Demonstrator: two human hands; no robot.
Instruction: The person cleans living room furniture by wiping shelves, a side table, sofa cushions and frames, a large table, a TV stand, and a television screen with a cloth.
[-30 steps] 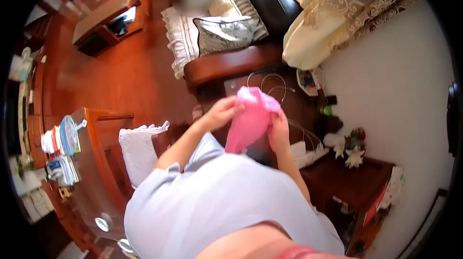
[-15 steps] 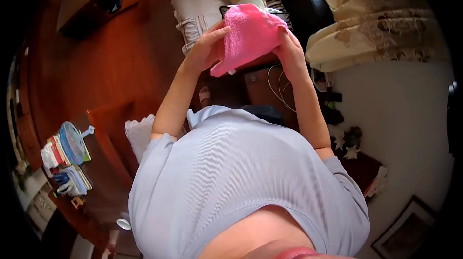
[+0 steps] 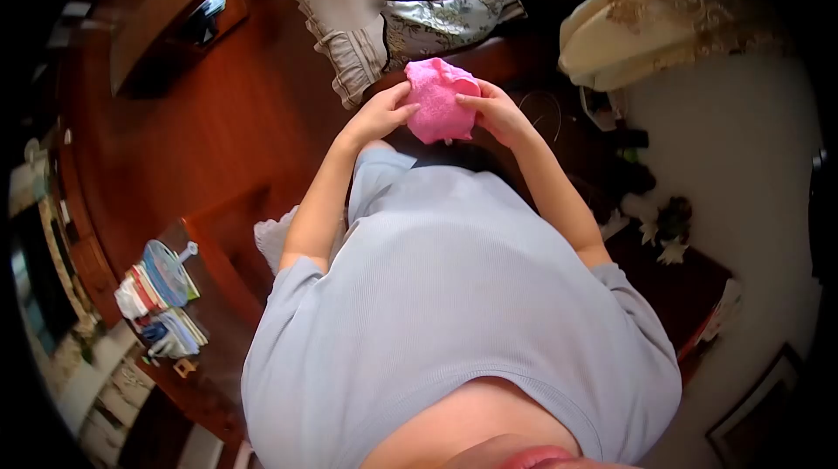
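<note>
A pink fuzzy cloth (image 3: 438,106), towel-like in texture, is bunched into a compact bundle in front of my body. My left hand (image 3: 381,113) grips its left side, thumb on the near face and fingers behind. On the right side, my right hand (image 3: 499,113) pinches a folded part of the cloth between thumb and fingers. Parts of the fingers of both hands are hidden behind the cloth. Beyond it lies a flowered cushion (image 3: 445,19) on a sofa.
A ruffled seat cover (image 3: 336,10) hangs over the sofa. To the left stand a wooden table (image 3: 161,19) and a stack of books with a blue round fan (image 3: 166,272). A patterned curtain (image 3: 672,19) hangs at upper right, with white flowers (image 3: 668,233) below it.
The pink cloth was spread wider and higher between my hands; now it is folded smaller and lower. My hands have come closer together. The camera view has shifted.
</note>
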